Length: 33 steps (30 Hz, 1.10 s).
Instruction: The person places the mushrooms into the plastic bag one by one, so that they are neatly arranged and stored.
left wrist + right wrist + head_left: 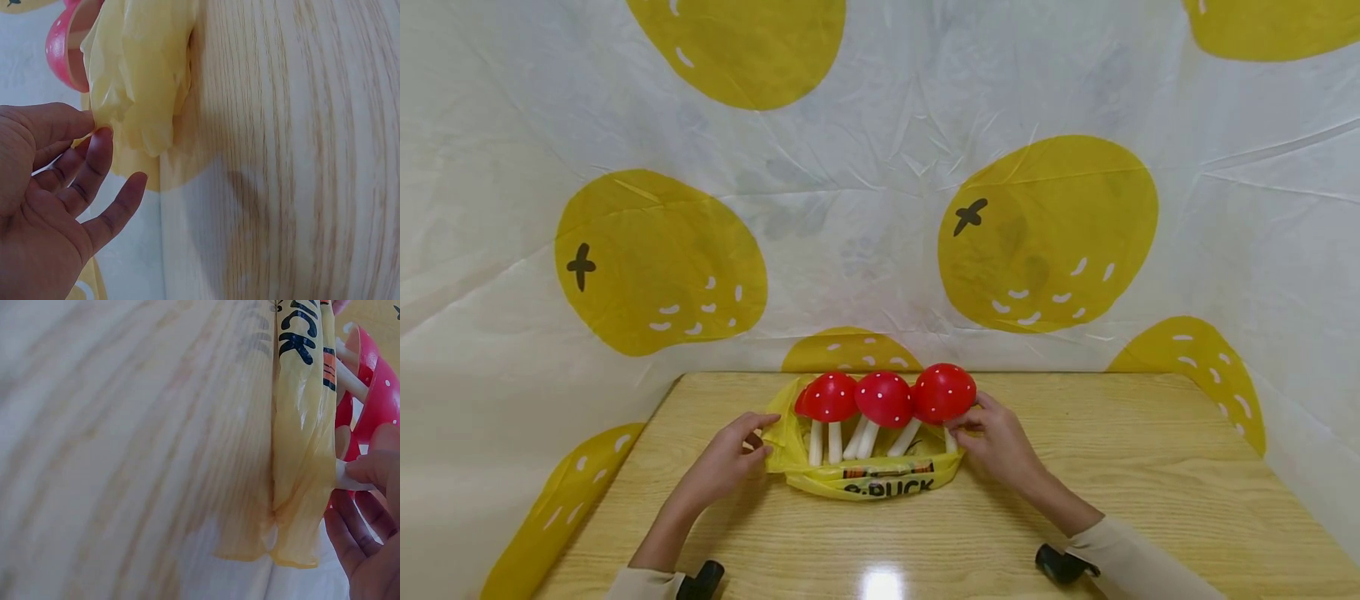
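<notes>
A yellow plastic bag (797, 482) with black lettering lies on the table, its mouth spread open. Several toy mushrooms with white-dotted red caps and white stems stand in it, among them a left mushroom (831, 398) and a middle one (883, 400). My left hand (724, 460) pinches the bag's left edge between thumb and index finger, the other fingers loosely spread in the left wrist view. At the bag's right end my right hand (1000, 440) pinches the white stem (350, 478) of the rightmost mushroom (945, 392). Its stem's lower end is hidden by the bag.
The bag rests on a light wooden table (1150, 467), near its back edge. Behind it hangs a white cloth (850, 250) printed with yellow fruit, which also runs along both sides. Dark wrist devices (1063, 565) sit at the sleeve ends.
</notes>
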Motion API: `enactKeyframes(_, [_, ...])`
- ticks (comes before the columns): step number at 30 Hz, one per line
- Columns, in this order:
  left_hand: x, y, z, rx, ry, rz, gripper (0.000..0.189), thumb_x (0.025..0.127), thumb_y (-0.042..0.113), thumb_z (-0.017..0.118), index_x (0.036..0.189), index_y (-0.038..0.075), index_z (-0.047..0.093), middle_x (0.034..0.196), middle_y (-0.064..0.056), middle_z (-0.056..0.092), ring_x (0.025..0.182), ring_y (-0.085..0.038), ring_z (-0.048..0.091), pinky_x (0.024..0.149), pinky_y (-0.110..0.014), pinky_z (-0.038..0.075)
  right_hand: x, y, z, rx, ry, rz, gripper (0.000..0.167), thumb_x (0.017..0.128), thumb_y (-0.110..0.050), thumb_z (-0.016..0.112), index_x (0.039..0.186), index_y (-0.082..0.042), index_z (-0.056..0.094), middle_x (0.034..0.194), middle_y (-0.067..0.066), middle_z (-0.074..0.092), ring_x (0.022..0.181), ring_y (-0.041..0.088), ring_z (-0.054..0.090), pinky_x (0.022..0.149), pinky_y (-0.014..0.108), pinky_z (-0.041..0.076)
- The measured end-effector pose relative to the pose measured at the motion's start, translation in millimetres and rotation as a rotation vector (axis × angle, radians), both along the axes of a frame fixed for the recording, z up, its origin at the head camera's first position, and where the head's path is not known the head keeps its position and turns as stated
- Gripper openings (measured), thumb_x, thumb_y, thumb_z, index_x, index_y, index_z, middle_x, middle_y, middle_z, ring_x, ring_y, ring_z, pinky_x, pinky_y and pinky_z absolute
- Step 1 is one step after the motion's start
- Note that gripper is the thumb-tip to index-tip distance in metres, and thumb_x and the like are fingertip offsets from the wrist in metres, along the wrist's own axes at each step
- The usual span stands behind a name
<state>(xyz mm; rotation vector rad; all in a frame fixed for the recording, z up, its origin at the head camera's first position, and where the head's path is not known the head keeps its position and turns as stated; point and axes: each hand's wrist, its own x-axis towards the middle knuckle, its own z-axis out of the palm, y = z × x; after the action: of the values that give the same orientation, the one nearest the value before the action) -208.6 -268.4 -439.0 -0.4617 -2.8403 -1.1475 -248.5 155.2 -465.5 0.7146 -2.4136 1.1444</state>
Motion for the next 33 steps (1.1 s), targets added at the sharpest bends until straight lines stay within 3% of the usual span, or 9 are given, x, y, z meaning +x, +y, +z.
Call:
enactKeyframes(6, [-1.0,-0.2,0.0,-0.007,0.022,-0.005,0.045,0.096,0.001,0.066,0.140,0.000,0.057,0.129,-0.015,0.060,0.090,-0.015,0.060,0.078,-0.027,0.054,0.2,-0.5,4.4,0.041,-0.007,-0.009,0.018,0.079,0.009,0.079,0.092,-0.003,0.079,0.119,0.009,0.065,0.098,0.024,0.070,0.075,0.031,0.061])
enactKeyframes(11, [-3.2,1.5,-1.0,-0.013,0.013,0.003,0.045,0.095,0.001,0.068,0.139,0.000,0.058,0.125,-0.012,0.061,0.090,-0.015,0.060,0.079,-0.027,0.055,0.4,-0.2,1.9,0.159,0.074,-0.020,0.018,0.077,0.007,0.082,0.092,-0.002,0.079,0.121,0.010,0.066,0.094,0.022,0.070,0.077,0.032,0.060])
enactKeyframes(16, [-4.2,3.6,-1.7,-0.014,-0.009,0.011,0.046,0.095,0.002,0.068,0.140,0.002,0.058,0.125,-0.009,0.061,0.092,-0.016,0.060,0.080,-0.027,0.055,-0.7,3.9,0.5,0.227,0.126,-0.005,0.018,0.077,0.000,0.086,0.093,-0.006,0.080,0.117,0.007,0.066,0.100,0.021,0.069,0.088,0.038,0.058])
enactKeyframes(27, [-4.2,2.7,0.5,-0.015,0.001,0.014,0.045,0.097,0.007,0.067,0.141,0.003,0.058,0.123,-0.008,0.061,0.092,-0.016,0.059,0.078,-0.026,0.054,-1.5,19.5,9.2,0.184,0.039,0.108,0.020,0.078,0.002,0.085,0.091,-0.011,0.081,0.108,-0.002,0.067,0.100,0.018,0.068,0.088,0.039,0.058])
enactKeyframes(33, [-4.0,1.3,0.4,-0.008,-0.020,0.000,0.045,0.098,0.010,0.066,0.142,0.004,0.057,0.122,-0.009,0.061,0.092,-0.018,0.060,0.074,-0.025,0.054,-2.1,24.9,11.7,0.216,0.021,0.127,0.021,0.079,0.003,0.084,0.092,-0.012,0.080,0.109,-0.002,0.068,0.099,0.017,0.067,0.089,0.039,0.058])
